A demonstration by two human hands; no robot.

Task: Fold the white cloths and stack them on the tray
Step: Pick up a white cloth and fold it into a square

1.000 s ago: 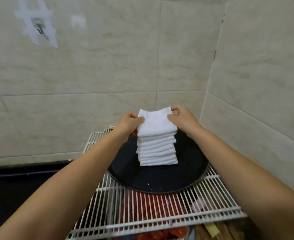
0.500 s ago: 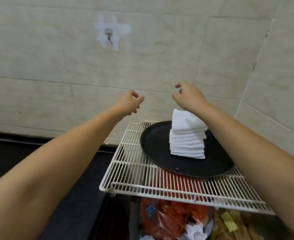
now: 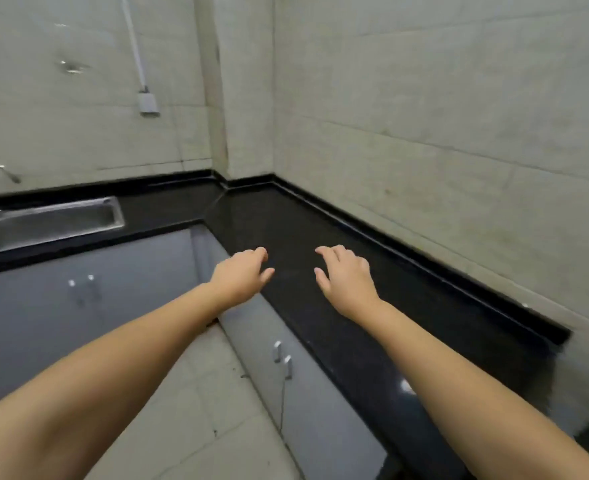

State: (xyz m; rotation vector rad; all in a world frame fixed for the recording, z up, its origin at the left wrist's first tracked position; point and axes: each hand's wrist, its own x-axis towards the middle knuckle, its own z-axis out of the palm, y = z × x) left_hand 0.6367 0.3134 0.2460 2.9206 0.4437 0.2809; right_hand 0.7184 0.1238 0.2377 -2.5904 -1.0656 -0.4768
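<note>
Bare black counter [image 3: 320, 258] beneath hands

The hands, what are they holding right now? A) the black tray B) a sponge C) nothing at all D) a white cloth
C: both the left hand and the right hand are open and empty, fingers spread above the black counter, with no cloth or tray in view.

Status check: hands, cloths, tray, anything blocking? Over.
Left hand and right hand open, empty, over bare black counter. No cloths or tray in view. Sink far left; nothing in the way.
</note>
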